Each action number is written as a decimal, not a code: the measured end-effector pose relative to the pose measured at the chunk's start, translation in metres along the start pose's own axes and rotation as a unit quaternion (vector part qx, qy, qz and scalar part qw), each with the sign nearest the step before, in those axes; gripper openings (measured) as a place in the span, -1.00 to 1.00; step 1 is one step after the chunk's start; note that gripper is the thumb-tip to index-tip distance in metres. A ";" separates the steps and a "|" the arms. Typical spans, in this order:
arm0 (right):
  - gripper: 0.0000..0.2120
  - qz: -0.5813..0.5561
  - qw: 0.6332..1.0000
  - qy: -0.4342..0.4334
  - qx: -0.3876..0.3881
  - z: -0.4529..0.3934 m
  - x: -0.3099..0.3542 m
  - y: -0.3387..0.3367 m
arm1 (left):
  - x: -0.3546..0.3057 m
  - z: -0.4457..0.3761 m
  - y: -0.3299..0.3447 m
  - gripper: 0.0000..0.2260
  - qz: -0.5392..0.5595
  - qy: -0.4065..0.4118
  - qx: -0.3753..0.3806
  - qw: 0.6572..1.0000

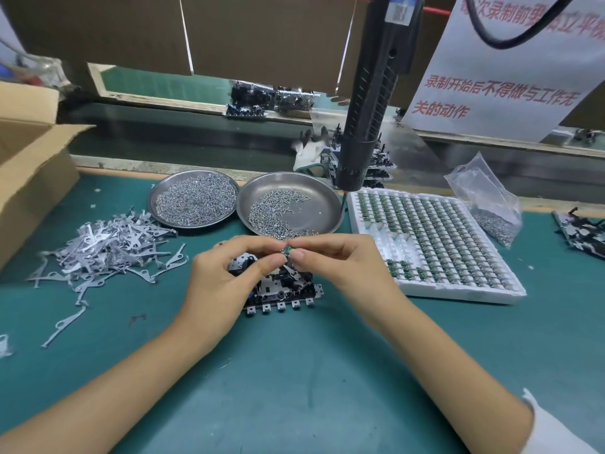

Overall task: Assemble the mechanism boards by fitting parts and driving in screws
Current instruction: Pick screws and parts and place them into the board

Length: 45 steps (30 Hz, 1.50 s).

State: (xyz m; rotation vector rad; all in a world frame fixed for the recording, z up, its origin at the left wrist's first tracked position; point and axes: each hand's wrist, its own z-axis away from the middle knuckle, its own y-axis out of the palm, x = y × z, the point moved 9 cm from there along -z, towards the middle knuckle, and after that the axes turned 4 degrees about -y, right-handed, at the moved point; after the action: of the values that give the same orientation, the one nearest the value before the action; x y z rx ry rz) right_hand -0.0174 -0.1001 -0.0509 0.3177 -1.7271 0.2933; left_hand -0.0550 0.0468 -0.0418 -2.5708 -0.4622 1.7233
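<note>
Bench: we work on a green mat (294, 371).
Left hand (226, 276): our fingertips pinch a small green part (288, 250).
Right hand (337, 260): fingertips pinch the same part.
Mechanism board (281, 290): just below our fingers.
Screw dish (289, 204): just beyond our fingertips.

Hands: two, left hand (226, 273) and right hand (337, 260)
Steel dishes of screws: two, left dish (157, 204) and right dish (327, 198)
Mechanism board under the hands: one (281, 291)
White trays of small green parts: one (435, 237)
Hanging electric screwdrivers: one (370, 103)
Plastic bags of screws: one (484, 198)
Cardboard boxes: one (29, 178)
Flat metal levers (108, 247): a loose heap, too many to count
</note>
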 end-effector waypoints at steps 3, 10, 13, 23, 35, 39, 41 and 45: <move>-0.85 0.010 1.000 -0.006 -0.005 0.000 0.000 -0.001 | 0.002 0.000 0.000 -0.88 0.007 -0.005 0.003 1.000; -0.86 0.007 0.999 -0.027 -0.022 0.001 0.003 -0.002 | 0.003 0.000 0.001 -0.87 0.023 -0.013 0.005 1.000; -0.85 0.002 0.999 -0.029 -0.023 0.002 0.003 0.000 | 0.003 0.000 0.001 -0.87 0.025 -0.015 0.003 1.000; -0.85 0.001 0.999 -0.034 0.006 0.002 0.003 0.006 | -0.007 -0.001 0.001 -0.88 -0.029 0.037 0.008 0.999; -0.79 0.096 0.988 -0.118 0.010 0.006 0.013 0.009 | -0.009 -0.002 -0.002 -0.74 -0.088 0.039 0.025 0.995; -0.85 0.217 0.958 -0.186 0.014 0.010 0.020 0.015 | -0.011 -0.004 -0.003 -0.73 -0.127 0.050 0.073 0.988; -0.87 0.276 0.936 -0.218 0.030 0.013 0.021 0.021 | -0.008 -0.005 -0.009 -0.79 -0.102 0.038 0.071 0.992; -0.88 0.336 0.904 -0.258 0.061 0.017 0.018 0.034 | -0.001 -0.001 -0.022 -0.89 -0.087 0.008 0.032 0.996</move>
State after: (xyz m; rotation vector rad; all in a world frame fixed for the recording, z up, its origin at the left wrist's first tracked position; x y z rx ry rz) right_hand -0.0487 -0.0755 -0.0370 -0.1469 -2.3157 0.8854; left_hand -0.0597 0.0681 -0.0370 -2.4177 -0.6001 1.6313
